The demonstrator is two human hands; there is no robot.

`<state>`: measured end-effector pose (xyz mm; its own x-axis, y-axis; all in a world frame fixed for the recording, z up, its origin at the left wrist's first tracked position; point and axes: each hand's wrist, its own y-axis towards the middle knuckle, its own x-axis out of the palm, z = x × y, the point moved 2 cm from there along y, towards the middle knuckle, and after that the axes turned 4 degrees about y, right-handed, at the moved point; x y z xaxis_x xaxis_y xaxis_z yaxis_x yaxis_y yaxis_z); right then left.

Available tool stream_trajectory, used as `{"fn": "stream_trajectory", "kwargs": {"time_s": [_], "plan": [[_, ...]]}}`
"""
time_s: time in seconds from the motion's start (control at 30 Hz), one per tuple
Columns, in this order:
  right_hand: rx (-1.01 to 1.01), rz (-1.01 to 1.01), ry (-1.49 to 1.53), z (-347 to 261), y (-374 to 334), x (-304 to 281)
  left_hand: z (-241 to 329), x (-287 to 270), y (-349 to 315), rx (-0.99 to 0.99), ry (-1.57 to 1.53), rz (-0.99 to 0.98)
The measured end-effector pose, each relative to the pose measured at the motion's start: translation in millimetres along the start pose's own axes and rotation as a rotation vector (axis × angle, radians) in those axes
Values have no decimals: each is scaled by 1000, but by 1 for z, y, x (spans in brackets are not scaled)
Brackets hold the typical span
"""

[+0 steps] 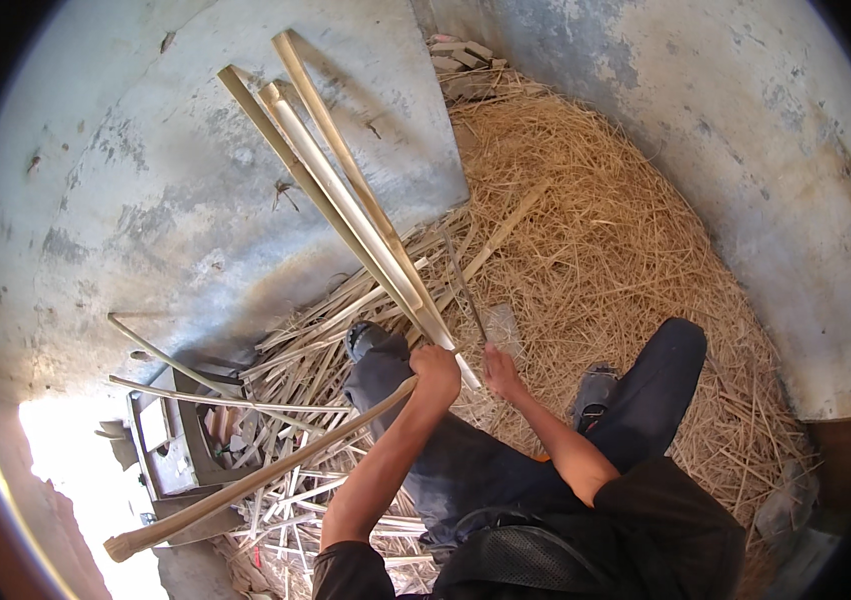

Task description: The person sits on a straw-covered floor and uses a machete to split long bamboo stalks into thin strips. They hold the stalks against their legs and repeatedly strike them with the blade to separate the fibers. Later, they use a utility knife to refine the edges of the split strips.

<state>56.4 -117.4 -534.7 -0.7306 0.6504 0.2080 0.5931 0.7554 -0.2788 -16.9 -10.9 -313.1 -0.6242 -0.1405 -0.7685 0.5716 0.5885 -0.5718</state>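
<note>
My left hand is closed round the upper end of a long bamboo pole, which slants down to the lower left across my thigh. Close beside it, my right hand grips a long, thin, dark blade pointing away from me; its handle is hidden in the fist. Several split bamboo lengths lean on the wall, their lower ends reaching my left hand. A pale strip end shows just past that hand; whether it touches the fingers I cannot tell.
Bamboo shavings cover the floor ahead and to the right. Loose thin strips lie in a tangle at left, beside a dark frame-like object. Worn walls enclose the corner. My bent knees flank the work.
</note>
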Motion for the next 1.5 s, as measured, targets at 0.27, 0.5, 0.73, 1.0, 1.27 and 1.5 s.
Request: {"fn": "stream_trajectory", "kwargs": {"time_s": [0.27,0.5,0.73,1.0,1.27,1.5], "plan": [[510,56,-38,25,-41,-13,-16,22,5,-15,-49,91],[380,164,26,8,-43,-27,1,-2,-15,82,-36,19],[411,162,-147,-1,-38,-47,14,9,-6,51,-24,-22],[28,67,-360,7,-29,-50,18,1,-5,34,-45,-57],[463,180,-136,18,-39,-55,12,10,-3,52,-48,-28],[187,138,-149,39,-25,-49,11,0,-8,67,-103,-19]]}}
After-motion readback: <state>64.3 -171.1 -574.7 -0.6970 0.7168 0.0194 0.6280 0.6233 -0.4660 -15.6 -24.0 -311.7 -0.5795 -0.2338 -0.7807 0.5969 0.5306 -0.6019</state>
